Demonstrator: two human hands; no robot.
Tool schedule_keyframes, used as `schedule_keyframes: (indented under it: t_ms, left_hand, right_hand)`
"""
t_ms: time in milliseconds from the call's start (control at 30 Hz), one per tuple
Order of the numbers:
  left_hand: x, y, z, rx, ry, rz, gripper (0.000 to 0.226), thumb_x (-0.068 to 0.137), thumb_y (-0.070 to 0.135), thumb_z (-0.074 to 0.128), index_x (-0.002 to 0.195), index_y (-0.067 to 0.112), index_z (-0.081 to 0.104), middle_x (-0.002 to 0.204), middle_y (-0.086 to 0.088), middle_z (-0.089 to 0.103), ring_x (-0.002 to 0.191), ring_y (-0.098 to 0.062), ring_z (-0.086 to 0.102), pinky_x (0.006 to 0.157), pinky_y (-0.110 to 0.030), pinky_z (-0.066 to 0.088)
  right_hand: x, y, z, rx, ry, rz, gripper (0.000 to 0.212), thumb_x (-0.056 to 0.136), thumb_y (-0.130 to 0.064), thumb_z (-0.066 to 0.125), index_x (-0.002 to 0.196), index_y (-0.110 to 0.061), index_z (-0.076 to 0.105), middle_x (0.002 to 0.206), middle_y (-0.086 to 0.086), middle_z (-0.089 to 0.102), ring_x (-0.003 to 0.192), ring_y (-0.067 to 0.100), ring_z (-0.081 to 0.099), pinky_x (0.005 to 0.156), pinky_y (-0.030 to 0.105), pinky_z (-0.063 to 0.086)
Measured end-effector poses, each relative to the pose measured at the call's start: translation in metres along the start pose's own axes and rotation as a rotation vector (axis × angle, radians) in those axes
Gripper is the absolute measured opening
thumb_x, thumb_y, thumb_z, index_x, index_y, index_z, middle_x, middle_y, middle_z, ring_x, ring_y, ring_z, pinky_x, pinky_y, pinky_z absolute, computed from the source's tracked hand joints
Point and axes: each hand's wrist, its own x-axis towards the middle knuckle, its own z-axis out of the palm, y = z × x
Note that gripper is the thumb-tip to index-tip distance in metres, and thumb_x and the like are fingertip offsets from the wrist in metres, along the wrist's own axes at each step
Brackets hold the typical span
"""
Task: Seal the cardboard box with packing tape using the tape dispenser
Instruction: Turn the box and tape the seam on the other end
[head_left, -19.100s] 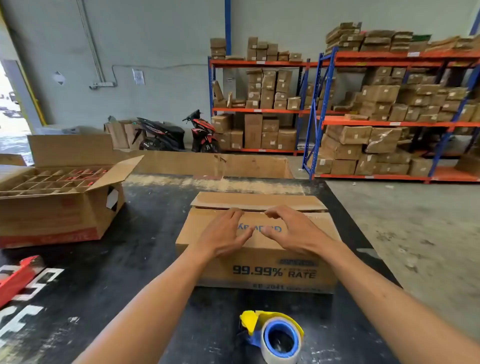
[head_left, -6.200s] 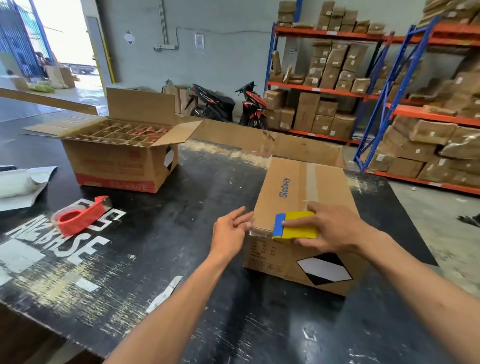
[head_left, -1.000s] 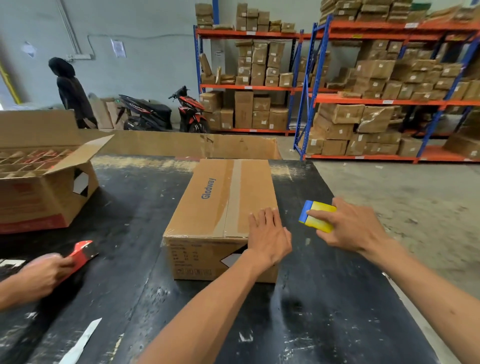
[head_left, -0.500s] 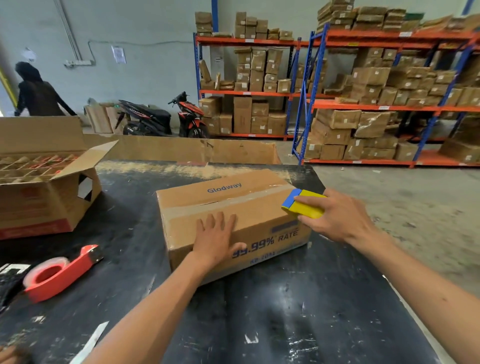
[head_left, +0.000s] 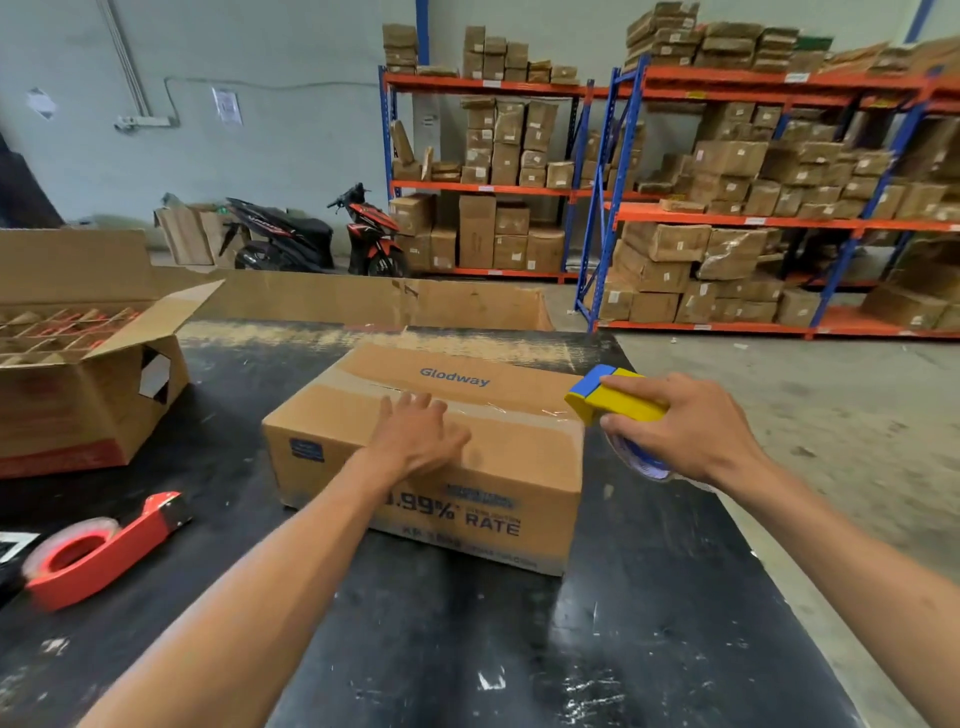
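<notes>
since half a second ago the cardboard box (head_left: 426, 447) has turned a little further, so its long printed side now faces the person more squarely, and the left hand (head_left: 415, 441) has slid from that front face up onto the top front edge, fingers spread flat and gripping nothing. the right hand (head_left: 680, 426) has stayed closed around the yellow and blue tape dispenser (head_left: 610, 397), now at the box's upper right corner rather than over its top. a second ago the box lay with its short end toward the person.

the box sits on a black, scuffed table (head_left: 467, 649) in a warehouse with a grey wall and a concrete floor. left of the flat hand, well apart, lie a red tape dispenser (head_left: 98, 551) and an open carton (head_left: 88, 374) with dividers inside. beyond the box stand a long flattened cardboard sheet (head_left: 363, 301), a parked motorbike (head_left: 317, 239) and orange and blue shelves (head_left: 727, 208) stacked with cartons.

the box lies directly under the left palm and just left of the gripped dispenser, whose blue nose touches or nearly touches the corner. a strip of clear tape (head_left: 498, 408) runs along the top seam from that nose toward the left fingers.
</notes>
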Motion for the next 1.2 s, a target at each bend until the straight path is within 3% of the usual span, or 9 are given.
schedule_keyframes:
  t_ms: [100, 200, 400, 600, 700, 800, 867, 1000, 1200]
  left_hand:
    - [-0.001, 0.094, 0.032, -0.053, -0.083, -0.054, 0.118, 0.073, 0.092, 0.004, 0.156, 0.009, 0.015, 0.164, -0.02, 0.004, 0.151, -0.038, 0.002, 0.119, -0.059, -0.002]
    - [0.005, 0.151, 0.057, -0.026, -0.18, -0.112, 0.116, 0.079, 0.087, 0.02, 0.155, 0.002, -0.003, 0.161, -0.025, -0.012, 0.148, -0.045, -0.012, 0.115, -0.064, -0.01]
    - [0.005, 0.138, 0.068, 0.125, -0.157, 0.078, 0.083, 0.096, 0.051, 0.031, 0.155, 0.001, 0.002, 0.161, -0.029, -0.004, 0.144, -0.056, -0.007, 0.118, -0.061, -0.001]
    - [0.001, 0.039, 0.036, -0.013, -0.264, 0.333, 0.091, 0.082, 0.028, 0.058, 0.157, 0.014, 0.009, 0.166, -0.011, 0.007, 0.152, -0.031, 0.004, 0.122, -0.048, 0.001]
    - [-0.01, 0.022, 0.036, 0.078, -0.191, 0.342, 0.091, 0.087, 0.051, 0.054, 0.157, 0.029, 0.0, 0.165, -0.006, 0.012, 0.151, -0.027, 0.011, 0.118, -0.061, 0.007]
    - [-0.019, 0.034, 0.046, 0.215, -0.113, 0.345, 0.075, 0.087, 0.079, 0.022, 0.15, 0.052, -0.009, 0.162, -0.01, 0.013, 0.15, -0.029, 0.011, 0.11, -0.072, 0.011]
    - [-0.019, 0.038, 0.05, 0.225, -0.091, 0.333, 0.064, 0.09, 0.076, 0.012, 0.15, 0.055, -0.002, 0.165, -0.005, 0.01, 0.151, -0.03, 0.008, 0.109, -0.073, 0.01]
    - [-0.019, 0.038, 0.049, 0.208, -0.128, 0.338, 0.062, 0.093, 0.07, 0.01, 0.152, 0.051, 0.001, 0.166, 0.009, 0.001, 0.152, -0.028, 0.0, 0.112, -0.071, 0.005]
    - [-0.016, 0.038, 0.049, 0.203, -0.134, 0.336, 0.063, 0.093, 0.07, 0.01, 0.153, 0.05, 0.002, 0.166, 0.009, 0.003, 0.152, -0.029, 0.001, 0.112, -0.071, 0.005]
  right_hand:
    - [0.007, -0.002, 0.003, 0.015, 0.012, 0.031, 0.046, 0.078, -0.06, 0.067, 0.124, -0.057, 0.06, 0.096, 0.003, 0.066, 0.087, 0.026, 0.06, 0.073, 0.035, 0.047]
    - [0.01, 0.001, 0.005, -0.004, 0.013, 0.053, 0.046, 0.078, -0.059, 0.066, 0.124, -0.055, 0.061, 0.089, 0.002, 0.062, 0.084, 0.026, 0.058, 0.07, 0.034, 0.045]
    - [0.007, 0.009, 0.011, 0.154, -0.008, 0.1, 0.043, 0.077, -0.057, 0.071, 0.12, -0.051, 0.067, 0.099, 0.0, 0.073, 0.087, 0.022, 0.064, 0.079, 0.04, 0.054]
    - [0.004, -0.001, 0.022, 0.3, -0.163, 0.078, 0.047, 0.076, -0.058, 0.071, 0.122, -0.058, 0.062, 0.114, -0.005, 0.069, 0.092, 0.013, 0.061, 0.074, 0.029, 0.048]
    - [0.003, -0.012, 0.026, 0.418, -0.182, 0.076, 0.046, 0.08, -0.047, 0.072, 0.122, -0.061, 0.06, 0.115, -0.01, 0.071, 0.083, 0.009, 0.064, 0.074, 0.028, 0.052]
    - [0.0, -0.024, 0.026, 0.482, -0.208, 0.067, 0.042, 0.084, -0.041, 0.07, 0.121, -0.06, 0.061, 0.106, -0.013, 0.074, 0.067, 0.008, 0.064, 0.066, 0.023, 0.05]
    - [-0.003, -0.028, 0.028, 0.488, -0.219, 0.058, 0.042, 0.083, -0.042, 0.07, 0.12, -0.059, 0.062, 0.111, -0.017, 0.072, 0.068, 0.001, 0.063, 0.067, 0.021, 0.051]
    - [-0.004, -0.028, 0.031, 0.52, -0.222, 0.057, 0.041, 0.081, -0.045, 0.072, 0.12, -0.057, 0.063, 0.125, -0.021, 0.066, 0.099, -0.002, 0.063, 0.08, 0.022, 0.052]
    - [-0.008, -0.027, 0.033, 0.514, -0.196, 0.049, 0.041, 0.077, -0.042, 0.076, 0.114, -0.058, 0.067, 0.119, -0.02, 0.07, 0.096, -0.004, 0.064, 0.074, 0.017, 0.047]
